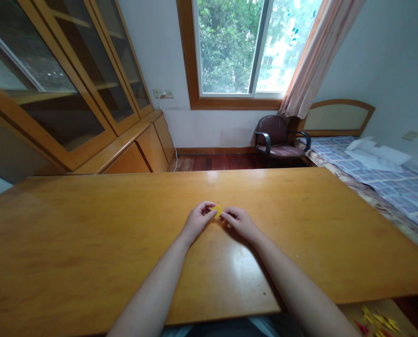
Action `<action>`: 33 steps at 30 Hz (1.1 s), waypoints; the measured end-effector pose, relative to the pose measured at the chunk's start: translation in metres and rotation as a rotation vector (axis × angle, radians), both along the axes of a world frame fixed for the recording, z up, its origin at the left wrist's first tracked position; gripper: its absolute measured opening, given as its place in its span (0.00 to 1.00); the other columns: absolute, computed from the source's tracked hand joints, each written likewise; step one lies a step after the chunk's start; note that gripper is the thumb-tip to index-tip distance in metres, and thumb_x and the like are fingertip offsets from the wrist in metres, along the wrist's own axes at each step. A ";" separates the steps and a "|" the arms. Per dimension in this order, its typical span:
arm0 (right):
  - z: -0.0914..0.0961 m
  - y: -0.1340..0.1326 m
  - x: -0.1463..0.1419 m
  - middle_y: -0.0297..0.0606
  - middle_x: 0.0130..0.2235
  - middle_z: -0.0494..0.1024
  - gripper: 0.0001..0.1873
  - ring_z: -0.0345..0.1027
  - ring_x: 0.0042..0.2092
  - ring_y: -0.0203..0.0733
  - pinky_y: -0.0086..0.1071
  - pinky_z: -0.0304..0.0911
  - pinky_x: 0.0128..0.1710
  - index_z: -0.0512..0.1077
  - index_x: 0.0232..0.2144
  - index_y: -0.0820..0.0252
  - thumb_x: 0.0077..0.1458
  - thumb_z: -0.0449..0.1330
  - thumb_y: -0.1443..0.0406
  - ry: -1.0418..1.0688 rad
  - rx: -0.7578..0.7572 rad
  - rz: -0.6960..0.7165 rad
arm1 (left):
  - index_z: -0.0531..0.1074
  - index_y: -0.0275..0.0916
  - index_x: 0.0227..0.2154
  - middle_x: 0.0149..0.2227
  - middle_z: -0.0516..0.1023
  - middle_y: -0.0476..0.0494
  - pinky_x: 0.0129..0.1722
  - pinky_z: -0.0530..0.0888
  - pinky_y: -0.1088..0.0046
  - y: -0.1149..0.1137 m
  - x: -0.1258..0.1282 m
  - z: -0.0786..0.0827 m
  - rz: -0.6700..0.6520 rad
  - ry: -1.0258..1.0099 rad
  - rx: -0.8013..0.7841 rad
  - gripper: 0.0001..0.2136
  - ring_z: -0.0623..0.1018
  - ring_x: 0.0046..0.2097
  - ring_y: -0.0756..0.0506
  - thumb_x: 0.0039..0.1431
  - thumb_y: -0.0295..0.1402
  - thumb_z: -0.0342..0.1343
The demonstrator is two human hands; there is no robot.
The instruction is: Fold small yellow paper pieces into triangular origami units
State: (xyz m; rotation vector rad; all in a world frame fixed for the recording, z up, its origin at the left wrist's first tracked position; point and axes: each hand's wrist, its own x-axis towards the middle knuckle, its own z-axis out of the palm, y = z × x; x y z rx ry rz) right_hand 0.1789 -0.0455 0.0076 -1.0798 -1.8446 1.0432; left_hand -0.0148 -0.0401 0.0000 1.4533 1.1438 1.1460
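A small yellow piece of paper [218, 210] sits between my two hands near the middle of the wooden table [90, 224]. My left hand [199, 218] has its fingers curled and pinches the paper's left side. My right hand [240, 221] pinches its right side with fingers pressed together. Both hands rest low on the tabletop, wrists toward me. Most of the paper is hidden by my fingertips.
Several yellow and red folded paper pieces [377, 323] lie on a lower surface at the bottom right. A glass-door cabinet [72, 93] stands left, a dark armchair [279, 138] under the window, and a bed [387, 178] on the right.
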 end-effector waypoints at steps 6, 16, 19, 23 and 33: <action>0.000 0.000 0.000 0.36 0.31 0.78 0.13 0.69 0.31 0.36 0.28 0.62 0.34 0.77 0.32 0.61 0.60 0.56 0.60 0.012 -0.016 0.008 | 0.73 0.37 0.41 0.35 0.75 0.47 0.40 0.70 0.74 0.002 -0.001 -0.002 -0.010 -0.059 -0.021 0.13 0.74 0.38 0.48 0.55 0.37 0.60; 0.001 -0.001 -0.001 0.37 0.31 0.78 0.14 0.68 0.29 0.36 0.29 0.62 0.32 0.76 0.32 0.61 0.60 0.57 0.58 0.027 -0.051 0.004 | 0.73 0.37 0.42 0.32 0.73 0.49 0.37 0.69 0.75 0.001 -0.001 0.000 -0.003 -0.097 -0.032 0.13 0.72 0.36 0.49 0.55 0.36 0.59; 0.002 -0.002 -0.001 0.37 0.31 0.78 0.14 0.68 0.30 0.36 0.29 0.63 0.32 0.76 0.32 0.61 0.60 0.57 0.57 0.044 -0.069 0.003 | 0.73 0.37 0.41 0.32 0.73 0.49 0.38 0.69 0.75 0.001 0.000 0.001 -0.002 -0.086 -0.031 0.13 0.72 0.36 0.49 0.55 0.36 0.59; 0.002 -0.001 -0.002 0.37 0.30 0.77 0.14 0.68 0.29 0.36 0.29 0.63 0.32 0.76 0.32 0.61 0.59 0.57 0.57 0.069 -0.080 -0.014 | 0.73 0.37 0.41 0.32 0.73 0.49 0.38 0.70 0.75 0.000 0.000 0.000 -0.004 -0.047 -0.027 0.13 0.73 0.36 0.49 0.55 0.36 0.58; -0.007 0.000 -0.005 0.34 0.40 0.72 0.19 0.66 0.29 0.32 0.27 0.63 0.28 0.67 0.47 0.56 0.54 0.62 0.58 0.258 -0.132 -0.029 | 0.73 0.37 0.42 0.32 0.73 0.49 0.35 0.69 0.76 -0.003 0.001 0.003 -0.022 0.061 0.022 0.13 0.72 0.34 0.49 0.56 0.37 0.58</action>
